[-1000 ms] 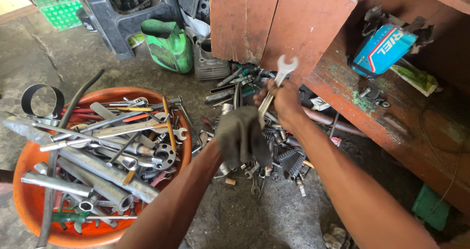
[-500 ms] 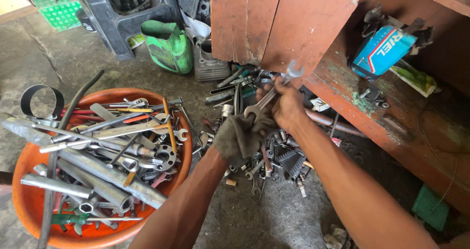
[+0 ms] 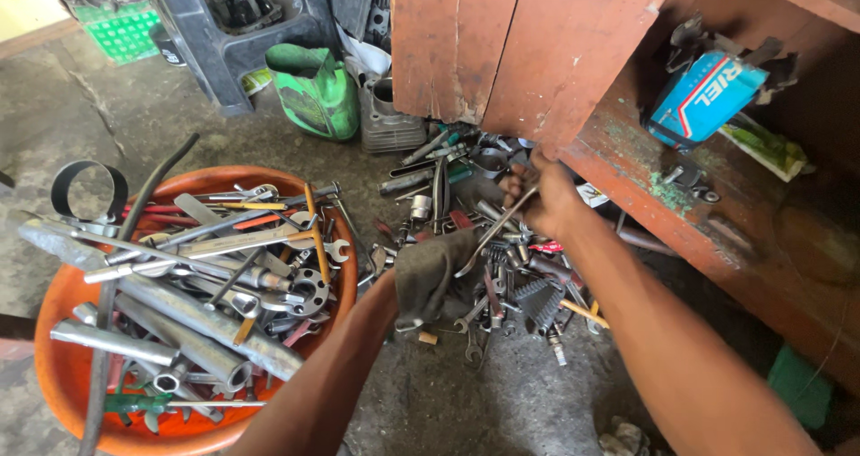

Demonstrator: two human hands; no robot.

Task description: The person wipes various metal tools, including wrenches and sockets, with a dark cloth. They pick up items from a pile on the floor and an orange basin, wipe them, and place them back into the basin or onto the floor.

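Observation:
My left hand (image 3: 389,296) is wrapped in a dark grey rag (image 3: 436,272), so its fingers are hidden. My right hand (image 3: 544,198) grips a slim steel wrench (image 3: 491,234) by its upper end. The wrench slants down to the left and its lower end meets the rag. Both hands hover over a heap of loose tools (image 3: 502,286) on the concrete floor. To the left stands an orange basin (image 3: 63,384) piled with several spanners, pipes and sockets.
A worn red wooden cabinet (image 3: 502,53) stands just behind my right hand, and its shelf (image 3: 717,232) holds a blue box (image 3: 703,98). A green jerrycan (image 3: 313,93), a metal engine cylinder (image 3: 390,116), a black crate (image 3: 233,26) and a green crate (image 3: 121,30) line the back.
The wrench stood upright with its open jaw up; my right hand has tipped it down to the left into the rag. My left hand with the rag has dropped slightly.

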